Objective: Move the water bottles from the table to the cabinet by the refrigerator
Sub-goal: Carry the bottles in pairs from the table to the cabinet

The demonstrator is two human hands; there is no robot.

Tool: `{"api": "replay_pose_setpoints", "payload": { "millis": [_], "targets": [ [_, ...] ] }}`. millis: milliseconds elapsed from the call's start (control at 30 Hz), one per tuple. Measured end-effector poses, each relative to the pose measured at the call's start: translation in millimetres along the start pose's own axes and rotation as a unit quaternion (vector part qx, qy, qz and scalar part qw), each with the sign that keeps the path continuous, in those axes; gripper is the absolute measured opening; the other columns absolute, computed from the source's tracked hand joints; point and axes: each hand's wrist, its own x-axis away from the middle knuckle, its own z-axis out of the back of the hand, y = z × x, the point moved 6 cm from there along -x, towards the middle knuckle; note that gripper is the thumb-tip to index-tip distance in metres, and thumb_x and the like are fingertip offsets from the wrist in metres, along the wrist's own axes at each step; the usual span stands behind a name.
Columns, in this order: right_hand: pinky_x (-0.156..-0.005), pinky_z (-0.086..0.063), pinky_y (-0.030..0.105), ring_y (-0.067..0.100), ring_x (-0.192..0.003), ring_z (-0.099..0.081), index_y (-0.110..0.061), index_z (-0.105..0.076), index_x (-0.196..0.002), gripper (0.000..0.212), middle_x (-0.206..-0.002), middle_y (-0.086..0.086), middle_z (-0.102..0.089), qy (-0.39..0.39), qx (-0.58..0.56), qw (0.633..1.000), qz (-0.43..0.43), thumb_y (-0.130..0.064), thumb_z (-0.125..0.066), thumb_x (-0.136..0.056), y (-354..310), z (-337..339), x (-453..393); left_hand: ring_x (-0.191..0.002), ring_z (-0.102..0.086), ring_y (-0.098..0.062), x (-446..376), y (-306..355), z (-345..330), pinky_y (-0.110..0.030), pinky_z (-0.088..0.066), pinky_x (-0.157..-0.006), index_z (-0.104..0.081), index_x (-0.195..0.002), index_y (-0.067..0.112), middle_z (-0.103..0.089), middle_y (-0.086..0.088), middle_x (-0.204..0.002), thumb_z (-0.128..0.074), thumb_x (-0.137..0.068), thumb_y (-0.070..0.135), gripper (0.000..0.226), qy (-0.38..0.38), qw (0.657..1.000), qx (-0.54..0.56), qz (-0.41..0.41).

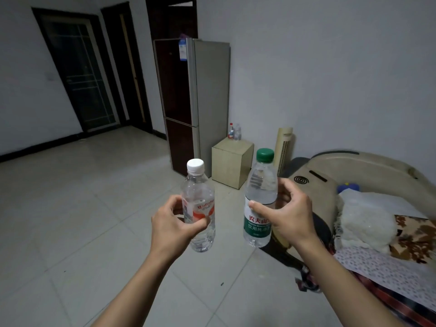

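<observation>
My left hand (174, 224) grips a clear water bottle with a white cap and a red-and-white label (199, 204), held upright in front of me. My right hand (289, 213) grips a second clear bottle with a green cap and a green label (260, 199), also upright. Ahead stands a small beige cabinet (232, 162) right beside the tall refrigerator (193, 100). Two small bottles (234, 132) stand on the cabinet's top at the back, near the wall.
A pale tower fan (284, 149) stands to the right of the cabinet. A bed with a curved headboard (354, 171), pillows and blankets fills the right side. Tiled floor (82, 197) stretches left toward dark doors (80, 74).
</observation>
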Motion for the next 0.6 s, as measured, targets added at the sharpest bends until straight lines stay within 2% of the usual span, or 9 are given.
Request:
{"api": "replay_pose_setpoints", "payload": {
  "millis": [233, 400, 500, 600],
  "targets": [
    [-0.076, -0.061, 0.024, 0.002, -0.096, -0.069, -0.027, -0.066, -0.112, 0.064, -0.102, -0.010, -0.073, 0.007, 0.026, 1.000, 0.007, -0.047, -0.087, -0.055, 46.9, -30.5, -92.5, -0.073, -0.070, -0.002, -110.9, -43.1, -51.2, -0.022, -0.059, -0.063, -0.066, -0.089, 0.031, -0.072, 0.020, -0.082, -0.092, -0.056, 0.025, 0.043, -0.019, 1.000, 0.023, -0.007],
    [-0.079, -0.060, 0.027, 0.004, -0.093, -0.071, -0.026, -0.067, -0.107, 0.056, -0.099, -0.011, -0.074, 0.032, 0.064, 0.997, 0.004, -0.027, -0.093, -0.058, 68.4, -48.0, -169.6, -0.075, -0.067, 0.001, -203.8, -48.8, -84.6, -0.017, -0.054, -0.061, -0.064, -0.092, 0.033, -0.071, 0.021, -0.081, -0.083, -0.050, 0.047, 0.048, -0.039, 0.997, 0.025, -0.060],
    [-0.074, -0.058, 0.018, 0.000, -0.092, -0.070, -0.034, -0.065, -0.105, 0.055, -0.099, -0.018, -0.073, 0.048, 0.083, 0.995, 0.010, -0.034, -0.092, -0.057, 82.0, -50.7, -212.0, -0.077, -0.066, 0.001, -253.8, -55.0, -108.6, -0.016, -0.053, -0.063, -0.062, -0.093, 0.034, -0.070, 0.019, -0.083, -0.084, -0.052, 0.045, 0.048, -0.052, 0.995, 0.033, -0.082],
    [-0.073, -0.058, 0.017, 0.000, -0.093, -0.070, -0.036, -0.064, -0.107, 0.056, -0.100, -0.016, -0.073, 0.054, 0.086, 0.995, -0.009, -0.038, -0.089, -0.057, 99.9, -53.4, -247.4, -0.076, -0.067, 0.001, -292.0, -68.7, -127.4, -0.014, -0.054, -0.062, -0.062, -0.094, 0.034, -0.071, 0.018, -0.084, -0.089, -0.054, 0.035, 0.048, -0.061, 0.994, 0.042, -0.075]
  ]
}}
